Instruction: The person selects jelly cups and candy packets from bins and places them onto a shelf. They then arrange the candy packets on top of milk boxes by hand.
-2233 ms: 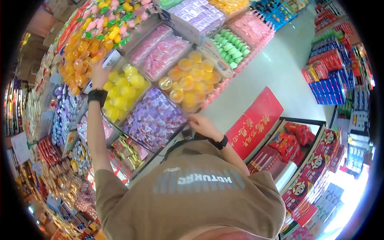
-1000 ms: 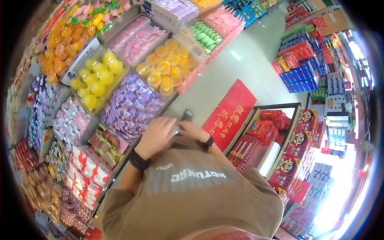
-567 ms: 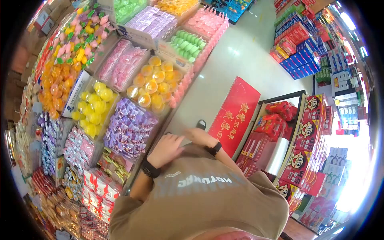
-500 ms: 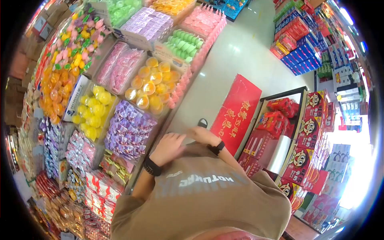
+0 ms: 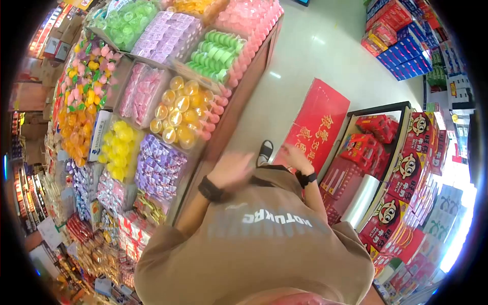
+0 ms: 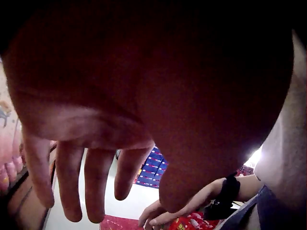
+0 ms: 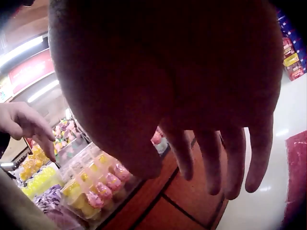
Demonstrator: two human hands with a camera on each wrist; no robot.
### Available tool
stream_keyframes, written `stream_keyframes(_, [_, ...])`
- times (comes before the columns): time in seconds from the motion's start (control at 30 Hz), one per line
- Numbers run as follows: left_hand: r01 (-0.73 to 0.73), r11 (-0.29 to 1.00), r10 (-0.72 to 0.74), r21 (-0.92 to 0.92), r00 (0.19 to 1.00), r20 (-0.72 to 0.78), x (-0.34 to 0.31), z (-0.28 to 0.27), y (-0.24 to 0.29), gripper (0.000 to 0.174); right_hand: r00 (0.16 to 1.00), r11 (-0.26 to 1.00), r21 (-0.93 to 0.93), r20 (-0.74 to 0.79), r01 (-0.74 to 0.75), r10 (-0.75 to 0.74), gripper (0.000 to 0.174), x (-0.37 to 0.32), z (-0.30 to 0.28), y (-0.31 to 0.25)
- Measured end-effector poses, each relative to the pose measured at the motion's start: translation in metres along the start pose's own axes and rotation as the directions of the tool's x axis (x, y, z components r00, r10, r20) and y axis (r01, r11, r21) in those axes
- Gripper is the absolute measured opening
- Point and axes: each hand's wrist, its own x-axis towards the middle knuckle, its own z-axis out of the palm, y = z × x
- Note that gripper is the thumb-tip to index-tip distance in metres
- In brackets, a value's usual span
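Note:
In the head view my left hand (image 5: 231, 170), slightly blurred, hangs in front of the body beside the candy stand's edge. Its palm and straight, spread fingers (image 6: 69, 187) fill the left wrist view, holding nothing. My right hand (image 5: 296, 157) hangs apart from it, over the red floor mat (image 5: 317, 122) as seen from above. Straight fingers (image 7: 235, 163) and a bare palm show in the right wrist view. Nearest the left hand are bins of purple packets (image 5: 160, 168) and orange jelly cups (image 5: 183, 109); yellow round jellies (image 5: 119, 150) lie behind them.
A white lettered carton strip (image 5: 98, 136) stands between the yellow jellies and orange candies (image 5: 76, 134). Stacked red milk cartons (image 5: 391, 213) and a bin of red packs (image 5: 363, 147) flank the right side. Blue boxes (image 5: 406, 56) stand across the aisle floor (image 5: 305, 48).
My left hand has left the yellow jelly bin and come back to the body. Both hands came close together at the waist, and now they are apart. The head view has shifted.

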Motion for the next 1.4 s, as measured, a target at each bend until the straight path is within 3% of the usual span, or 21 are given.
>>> stream_keyframes(0.17, [-0.042,0.998,0.034,-0.048,0.987,-0.157,0.037,-0.009,0.019,0.044,0.998,0.992,-0.114,-0.035,0.047,-0.051,0.036,0.019,-0.037,0.035])
stream_keyframes(0.27, [0.012,0.997,-0.020,-0.078,0.994,-0.104,0.055,-0.015,0.016,0.044,0.976,0.969,-0.145,-0.061,0.198,-0.209,0.037,0.051,-0.047,0.051])
stream_keyframes(0.37, [0.149,0.985,-0.151,-0.087,0.988,-0.015,0.073,-0.032,0.009,0.043,0.977,0.972,-0.127,-0.057,0.199,-0.208,0.038,0.071,-0.063,0.038])
stream_keyframes(0.53, [0.176,0.984,-0.174,-0.005,0.966,-0.193,0.114,-0.040,-0.044,0.041,0.987,0.985,-0.069,0.021,0.158,-0.157,0.039,0.100,-0.075,0.010])
stream_keyframes(0.6, [0.184,0.981,-0.192,-0.053,0.929,-0.316,0.135,-0.050,-0.065,0.041,0.980,0.979,-0.073,0.075,0.190,-0.184,0.039,0.108,-0.077,0.005])
stream_keyframes(0.73, [0.251,0.968,-0.199,0.032,0.834,-0.514,0.179,-0.069,-0.099,0.038,0.965,0.982,-0.077,0.212,0.174,-0.154,0.038,0.129,-0.096,-0.002])
stream_keyframes(0.77, [0.238,0.971,-0.201,0.001,0.823,-0.531,0.189,-0.072,-0.107,0.037,0.955,0.963,-0.169,0.248,0.211,-0.165,0.038,0.140,-0.100,0.006])
stream_keyframes(0.87, [0.276,0.958,-0.277,-0.082,0.808,-0.520,0.214,-0.088,-0.115,0.034,0.954,0.959,-0.212,0.272,0.187,-0.126,0.040,0.162,-0.136,-0.009])
stream_keyframes(0.97, [0.317,0.929,-0.366,-0.190,0.714,-0.597,0.229,-0.104,-0.122,0.030,0.952,0.954,-0.178,0.236,0.242,-0.197,0.039,0.205,-0.164,-0.008])
stream_keyframes(1.07, [0.507,0.851,-0.478,-0.134,0.645,-0.596,0.238,-0.108,-0.139,0.026,0.939,0.935,-0.189,0.227,0.301,-0.257,0.039,0.253,-0.191,-0.018])
stream_keyframes(1.17, [0.539,0.835,-0.473,-0.115,0.593,-0.652,0.238,-0.101,-0.152,0.023,0.951,0.944,-0.217,0.237,0.250,-0.197,0.039,0.293,-0.220,-0.064])
stream_keyframes(1.4, [0.559,0.790,-0.593,-0.251,0.593,-0.544,0.240,-0.083,-0.158,0.022,0.845,0.822,-0.218,0.236,0.527,-0.479,0.036,0.365,-0.232,-0.103])
